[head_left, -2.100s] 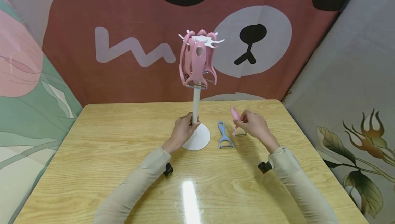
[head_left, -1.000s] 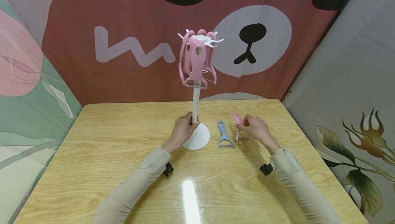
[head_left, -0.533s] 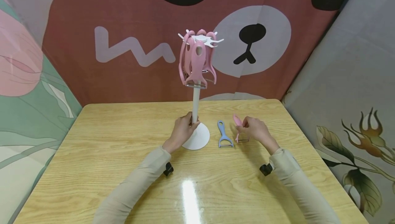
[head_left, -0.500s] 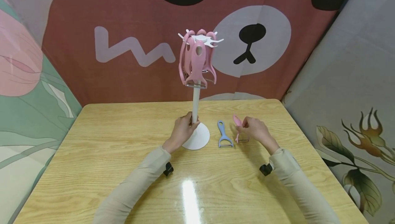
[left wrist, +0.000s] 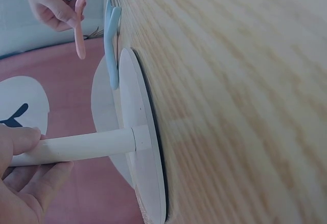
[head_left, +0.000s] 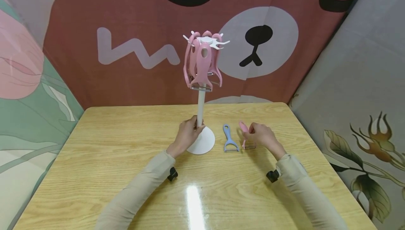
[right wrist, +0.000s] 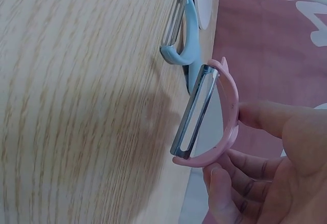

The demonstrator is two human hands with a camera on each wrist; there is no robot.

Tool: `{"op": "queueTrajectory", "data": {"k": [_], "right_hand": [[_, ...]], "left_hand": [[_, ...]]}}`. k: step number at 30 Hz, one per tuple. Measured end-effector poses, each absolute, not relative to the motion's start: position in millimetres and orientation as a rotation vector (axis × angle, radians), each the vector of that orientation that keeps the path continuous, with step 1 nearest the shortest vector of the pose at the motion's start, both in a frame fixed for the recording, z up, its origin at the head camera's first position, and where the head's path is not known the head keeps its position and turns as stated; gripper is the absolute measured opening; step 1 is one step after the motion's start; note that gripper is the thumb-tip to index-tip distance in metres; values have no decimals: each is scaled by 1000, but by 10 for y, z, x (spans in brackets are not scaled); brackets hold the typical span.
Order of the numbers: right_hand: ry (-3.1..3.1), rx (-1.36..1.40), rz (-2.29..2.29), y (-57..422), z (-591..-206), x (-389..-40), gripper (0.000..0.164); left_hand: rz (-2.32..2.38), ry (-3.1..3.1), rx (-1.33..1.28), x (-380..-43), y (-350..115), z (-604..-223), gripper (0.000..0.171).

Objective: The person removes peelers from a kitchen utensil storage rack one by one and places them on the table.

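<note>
My left hand point(head_left: 185, 135) grips the white post point(head_left: 201, 107) of a stand just above its round base point(head_left: 205, 142). Several pink peelers point(head_left: 202, 63) hang from the white hooks at the top. To the right, my right hand point(head_left: 262, 136) pinches another pink peeler point(right wrist: 230, 114) by its handle, with the metal blade pointing down. The right wrist view shows that peeler held just off the wood, its shadow on the tabletop. Between the stand and my right hand a blue peeler point(head_left: 230, 140) lies flat on the table, handle toward the back.
The wooden table point(head_left: 126, 173) ends at the back against a red printed cloth point(head_left: 136, 12). Patterned cloths hang to the left and right of the table. A bright light reflection shows at the table's front middle.
My right hand has brought the pink peeler down and a little toward the front, to beside the blue one. My left hand and the stand have stayed in place.
</note>
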State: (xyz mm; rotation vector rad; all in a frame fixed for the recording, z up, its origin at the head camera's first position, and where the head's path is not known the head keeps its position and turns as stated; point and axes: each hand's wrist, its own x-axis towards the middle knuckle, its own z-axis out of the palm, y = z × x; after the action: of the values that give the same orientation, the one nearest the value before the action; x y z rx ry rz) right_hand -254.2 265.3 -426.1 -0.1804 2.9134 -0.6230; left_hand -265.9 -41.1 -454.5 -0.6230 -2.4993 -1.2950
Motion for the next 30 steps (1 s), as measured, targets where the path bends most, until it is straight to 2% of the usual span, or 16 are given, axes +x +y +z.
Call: {"op": "queueTrajectory", "data": {"k": [15,30], "right_hand": [[2951,-237,-595,2668,-4346,-2590,27],[2915,-180,-527,2653,-4435,-2666,29]], "left_hand": [[-1293,-2506,-618,-2661,-408,-4545,11],[-1290,-2493,-631,-2657,-413,-4551,11]]}}
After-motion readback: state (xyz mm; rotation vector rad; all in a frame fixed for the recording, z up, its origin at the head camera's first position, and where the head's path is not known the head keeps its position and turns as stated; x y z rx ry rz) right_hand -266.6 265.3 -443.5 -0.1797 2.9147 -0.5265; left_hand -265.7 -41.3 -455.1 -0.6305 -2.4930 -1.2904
